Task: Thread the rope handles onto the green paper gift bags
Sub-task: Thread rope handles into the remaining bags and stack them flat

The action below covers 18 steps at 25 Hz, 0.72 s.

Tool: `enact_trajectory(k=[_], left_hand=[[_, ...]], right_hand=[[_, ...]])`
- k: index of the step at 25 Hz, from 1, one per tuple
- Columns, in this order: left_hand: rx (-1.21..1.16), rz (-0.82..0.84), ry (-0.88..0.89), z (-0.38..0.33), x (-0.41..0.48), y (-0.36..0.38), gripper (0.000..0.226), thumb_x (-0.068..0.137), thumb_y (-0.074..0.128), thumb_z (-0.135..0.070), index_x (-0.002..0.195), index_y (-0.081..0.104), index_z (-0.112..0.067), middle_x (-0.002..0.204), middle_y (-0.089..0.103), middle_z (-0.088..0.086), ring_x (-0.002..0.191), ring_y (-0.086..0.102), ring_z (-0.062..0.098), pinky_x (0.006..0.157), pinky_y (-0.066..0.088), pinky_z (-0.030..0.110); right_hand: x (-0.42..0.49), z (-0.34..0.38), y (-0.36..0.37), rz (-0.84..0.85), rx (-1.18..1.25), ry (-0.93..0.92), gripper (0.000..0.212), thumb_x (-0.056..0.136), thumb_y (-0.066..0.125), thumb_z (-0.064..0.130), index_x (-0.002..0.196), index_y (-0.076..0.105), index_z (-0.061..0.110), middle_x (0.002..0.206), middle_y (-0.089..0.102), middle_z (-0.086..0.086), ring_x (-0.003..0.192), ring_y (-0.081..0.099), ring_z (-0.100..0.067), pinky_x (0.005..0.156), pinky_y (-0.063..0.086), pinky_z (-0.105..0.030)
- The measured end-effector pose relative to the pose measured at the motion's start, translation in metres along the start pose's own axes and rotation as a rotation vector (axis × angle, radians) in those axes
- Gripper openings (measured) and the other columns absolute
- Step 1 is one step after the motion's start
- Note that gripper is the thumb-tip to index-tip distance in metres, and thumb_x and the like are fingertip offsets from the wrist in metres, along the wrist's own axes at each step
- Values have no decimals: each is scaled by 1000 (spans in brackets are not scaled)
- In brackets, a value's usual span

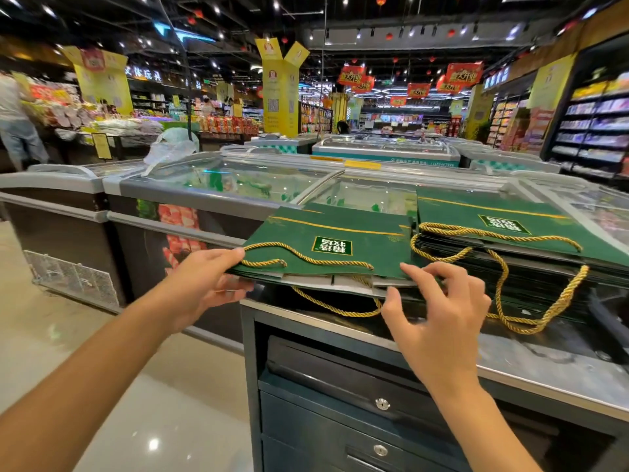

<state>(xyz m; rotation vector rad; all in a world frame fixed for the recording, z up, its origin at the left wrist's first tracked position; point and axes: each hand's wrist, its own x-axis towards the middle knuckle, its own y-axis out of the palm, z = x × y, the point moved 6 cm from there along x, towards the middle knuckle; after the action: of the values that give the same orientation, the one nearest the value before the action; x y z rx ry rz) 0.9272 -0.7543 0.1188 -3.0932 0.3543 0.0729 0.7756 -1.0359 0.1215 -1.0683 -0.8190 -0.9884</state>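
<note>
On the head view, I see the green bag (pixel 340 229) lying flat near the middle of the picture, with its open edge towards me and sticking out over the far edge of the counter (pixel 510 366). One gold rope handle (pixel 306 257) lies on its upper face, and a second rope loop (pixel 337 310) hangs below the open edge.

My left grip (pixel 207 281) is at 9 o'clock of this bag and is clamped on its left corner, with the thumb on top and the fingers under. My right grip (pixel 439 301) is at 5 o'clock of the bag. Its fingers are apart and only lightly bent, and the index tip is at the bag's near edge. I cannot tell whether it really touches.

At 3 o'clock of the bag, just beside it, a stack of green bags (pixel 493 212) stands on the counter, and its rope handles (pixel 531 318) hang over the front.

At 6 o'clock, under the counter top, there are dark drawers (pixel 340 379) with locks. At 11 o'clock stands a glass-top freezer (pixel 190 192).
</note>
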Motion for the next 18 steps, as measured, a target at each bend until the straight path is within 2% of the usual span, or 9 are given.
enact_trajectory(k=[3,6,8,10,12,14,16,18], left_hand=[[-232,-31,30,2,-7,-2,27,106,49,-21,114,66,-3,92,75,13,72,70,16,62,61,25],[-317,-43,42,3,-11,-5,27,106,48,-18,116,65,0,89,73,14,71,67,16,60,60,22],[-319,-38,58,1,-14,-4,27,105,49,-17,118,64,0,96,73,17,74,69,18,61,60,23],[-326,-37,74,-2,-18,-1,26,104,50,-17,117,64,0,100,72,19,75,70,19,62,61,24],[-339,-30,104,-5,-23,2,25,104,51,-18,115,65,0,99,73,20,75,71,20,63,61,26],[-358,-33,152,-9,-29,5,25,104,52,-19,114,65,-1,97,74,18,75,71,20,64,61,27],[-397,-46,206,-13,-34,5,28,103,52,-25,114,65,-3,98,73,20,75,71,21,66,62,28],[-445,-28,243,-17,-38,6,39,100,50,-40,115,65,-7,96,73,18,76,72,22,68,62,30]], right_hand=[[15,28,0,2,-165,-135,44,83,64,55,110,75,21,118,61,-7,114,48,-31,91,30,-44],[33,47,2,81,-257,-192,50,81,63,65,102,77,21,115,62,-6,110,51,-31,91,33,-46],[38,62,17,277,-249,-264,65,81,55,73,114,74,21,114,64,-3,106,57,-28,89,41,-44],[34,76,38,552,-230,-308,80,80,53,78,138,58,24,129,61,-2,117,58,-27,93,48,-43],[29,86,56,730,-224,-305,84,86,56,71,154,34,27,142,54,0,126,54,-27,95,48,-41],[30,96,62,703,-223,-337,75,96,54,54,158,20,28,140,55,0,121,57,-28,90,47,-40],[32,100,63,647,-226,-367,67,102,49,38,159,15,30,133,60,0,114,60,-29,82,44,-39],[35,102,63,602,-219,-376,60,106,45,29,159,19,32,125,65,1,107,63,-29,74,38,-38]])
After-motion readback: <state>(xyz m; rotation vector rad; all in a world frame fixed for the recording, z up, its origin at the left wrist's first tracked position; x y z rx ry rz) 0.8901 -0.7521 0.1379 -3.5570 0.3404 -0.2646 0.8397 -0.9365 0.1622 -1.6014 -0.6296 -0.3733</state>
